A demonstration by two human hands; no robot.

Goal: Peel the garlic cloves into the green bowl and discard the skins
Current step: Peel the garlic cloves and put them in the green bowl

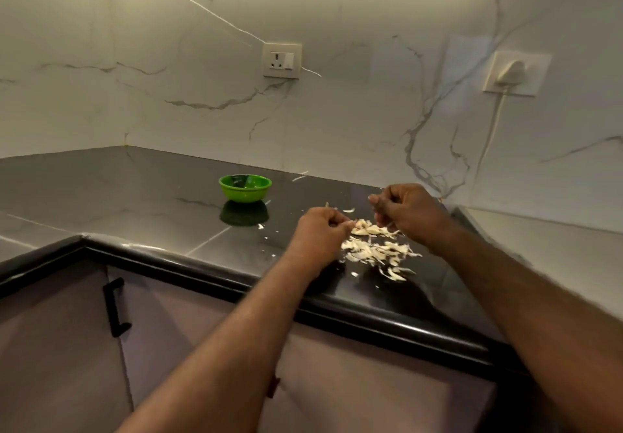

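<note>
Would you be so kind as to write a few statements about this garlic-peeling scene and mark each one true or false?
1. The green bowl stands on the countertop, to the left of both hands. True.
2. The garlic skins lie inside the bowl. False: they are piled on the countertop, between the left hand and the right hand.
3. A white plug sits in the wall socket on the right. True.
4. The cabinet handle is silver. False: it is black.
</note>
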